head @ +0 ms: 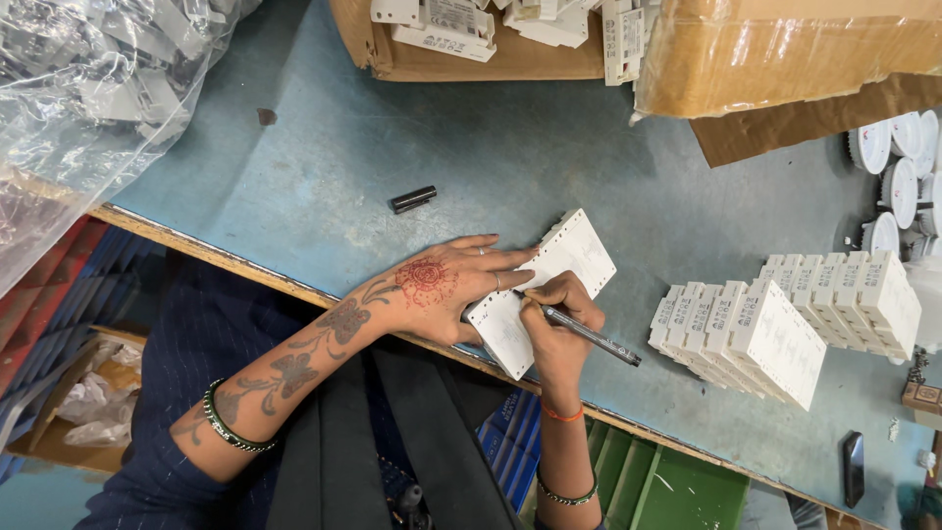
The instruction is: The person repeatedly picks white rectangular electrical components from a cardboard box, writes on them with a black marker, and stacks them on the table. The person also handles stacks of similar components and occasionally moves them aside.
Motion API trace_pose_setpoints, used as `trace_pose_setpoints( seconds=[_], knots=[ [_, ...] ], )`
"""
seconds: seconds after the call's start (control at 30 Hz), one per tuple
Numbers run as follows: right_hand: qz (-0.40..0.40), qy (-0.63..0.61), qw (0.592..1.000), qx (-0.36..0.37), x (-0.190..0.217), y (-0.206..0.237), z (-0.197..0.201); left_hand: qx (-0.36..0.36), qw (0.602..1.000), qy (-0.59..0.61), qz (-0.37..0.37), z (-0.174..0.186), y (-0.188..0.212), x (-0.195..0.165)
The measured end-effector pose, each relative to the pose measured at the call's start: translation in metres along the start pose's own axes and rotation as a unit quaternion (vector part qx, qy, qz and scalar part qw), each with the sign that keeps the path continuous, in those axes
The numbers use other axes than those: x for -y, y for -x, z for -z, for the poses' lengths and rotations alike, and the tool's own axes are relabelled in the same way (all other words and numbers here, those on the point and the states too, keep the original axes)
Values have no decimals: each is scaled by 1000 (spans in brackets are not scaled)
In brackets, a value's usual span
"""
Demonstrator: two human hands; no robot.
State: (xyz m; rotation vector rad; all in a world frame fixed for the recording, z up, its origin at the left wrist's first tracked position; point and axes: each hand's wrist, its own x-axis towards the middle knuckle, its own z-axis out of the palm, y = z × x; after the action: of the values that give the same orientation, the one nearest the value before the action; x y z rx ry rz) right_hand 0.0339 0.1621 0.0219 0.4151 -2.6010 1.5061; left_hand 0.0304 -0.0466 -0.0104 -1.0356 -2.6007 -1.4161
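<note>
White perforated card (549,285) at frame centre, pinned flat by the left hand (442,290); the right hand (561,312) grips a black pen (589,336), writing. Pen cap (413,199) lies above.

White card (549,285), black pen (589,335), blue-grey table (471,147)

Left hand (442,285) flat on white perforated block (542,291), pinning it to blue tabletop (491,147). Right hand (561,312) grips pen (589,335), tip on block. Pen cap (413,199) lies apart.
</note>
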Motion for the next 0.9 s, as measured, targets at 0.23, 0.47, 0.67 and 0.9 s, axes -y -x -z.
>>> trace_pose_setpoints(
  seconds=[0.23, 0.47, 0.67, 0.9],
  knots=[
    [29, -5, 1000, 1, -1, 0, 2, -1, 1000, 2, -2, -1, 0, -1],
    [7, -7, 1000, -15, -2, 0, -1, 2, 1000, -4, 7, 0, 0, 0],
    [25, -7, 1000, 2, -3, 0, 1, 8, 1000, -2, 23, -1, 0, 0],
    [9, -46, 999, 10, -10, 2, 5, 8, 1000, 2, 21, 3, 2, -2]
  ],
)
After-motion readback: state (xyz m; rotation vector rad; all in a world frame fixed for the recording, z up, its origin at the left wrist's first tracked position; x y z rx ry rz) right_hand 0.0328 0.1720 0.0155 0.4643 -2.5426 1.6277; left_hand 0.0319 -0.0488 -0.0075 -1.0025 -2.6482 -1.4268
